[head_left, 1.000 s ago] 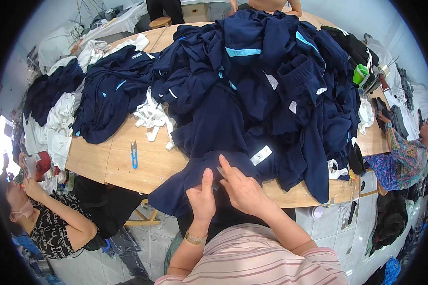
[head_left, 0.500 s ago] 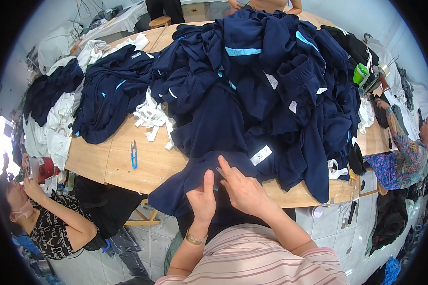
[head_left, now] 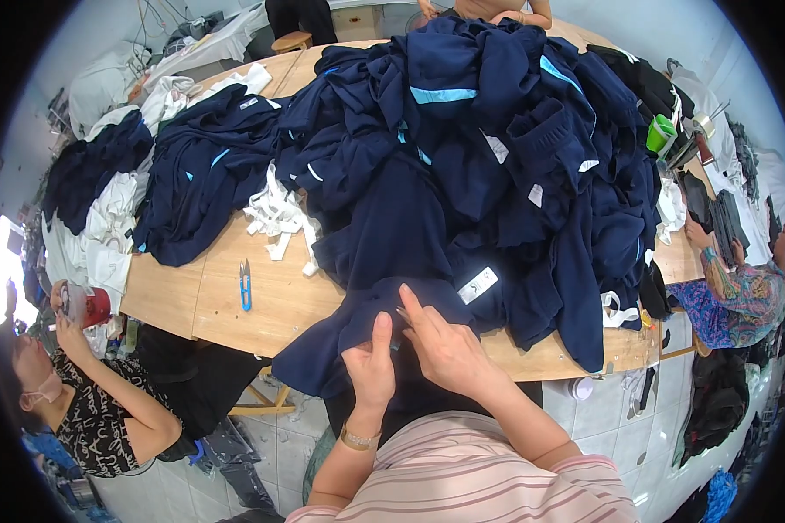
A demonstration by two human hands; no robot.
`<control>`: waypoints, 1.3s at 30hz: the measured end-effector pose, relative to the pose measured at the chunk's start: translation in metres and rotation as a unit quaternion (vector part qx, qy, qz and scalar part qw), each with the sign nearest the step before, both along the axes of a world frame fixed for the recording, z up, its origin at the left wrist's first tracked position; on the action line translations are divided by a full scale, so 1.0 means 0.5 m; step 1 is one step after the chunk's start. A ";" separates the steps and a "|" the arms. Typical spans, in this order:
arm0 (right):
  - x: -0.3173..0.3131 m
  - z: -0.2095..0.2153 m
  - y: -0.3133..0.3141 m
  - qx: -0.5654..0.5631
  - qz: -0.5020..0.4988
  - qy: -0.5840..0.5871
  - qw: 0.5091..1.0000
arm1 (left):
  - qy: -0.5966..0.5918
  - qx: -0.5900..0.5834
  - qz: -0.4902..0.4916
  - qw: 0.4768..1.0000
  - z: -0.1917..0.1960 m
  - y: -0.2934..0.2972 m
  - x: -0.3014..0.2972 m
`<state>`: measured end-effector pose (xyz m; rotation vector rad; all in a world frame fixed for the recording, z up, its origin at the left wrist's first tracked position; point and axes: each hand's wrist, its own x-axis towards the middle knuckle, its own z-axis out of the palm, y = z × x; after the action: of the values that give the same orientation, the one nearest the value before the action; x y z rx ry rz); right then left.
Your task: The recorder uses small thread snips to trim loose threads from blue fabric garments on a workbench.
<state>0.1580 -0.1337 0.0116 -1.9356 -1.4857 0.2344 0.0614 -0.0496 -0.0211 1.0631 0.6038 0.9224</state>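
Note:
A navy blue garment [head_left: 401,235] stretches from the big pile over the table's front edge toward me. My left hand [head_left: 371,366] grips its near edge, thumb up and fingers tucked under the cloth. Just to the right, my right hand [head_left: 449,349] lies over the same garment with its index finger extended and the others curled in. A thin pointed tip shows by those fingers; what it belongs to is hidden. Blue-handled thread snips [head_left: 246,286] lie on the table to the left, beside a heap of white fabric strips [head_left: 279,213].
Navy clothes [head_left: 532,157] with light blue trim and white labels pile high across the wooden table [head_left: 161,292]. White cloth [head_left: 105,218] lies at the left. A seated person [head_left: 105,392] at left holds a red cup [head_left: 96,307]; others work at right [head_left: 741,288] and across the table.
My hands and the garment look the same. The person at left has lowered the cup from the face. At right, the other person's hands have shifted with dark cloth.

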 end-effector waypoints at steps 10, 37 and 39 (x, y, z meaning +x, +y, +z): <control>0.003 -0.009 0.004 0.065 0.023 0.032 0.997 | 0.005 -0.068 0.022 0.997 0.014 -0.004 0.007; 0.011 0.015 -0.006 -0.055 0.025 0.029 0.998 | 0.035 0.043 0.006 0.998 -0.005 0.004 -0.005; 0.010 0.014 -0.006 -0.036 0.025 0.046 0.998 | 0.035 0.007 -0.015 0.999 -0.011 0.008 -0.012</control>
<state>0.1630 -0.1365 0.0188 -1.9184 -1.4839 0.3997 0.0555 -0.0458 -0.0264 1.1171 0.6387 0.8673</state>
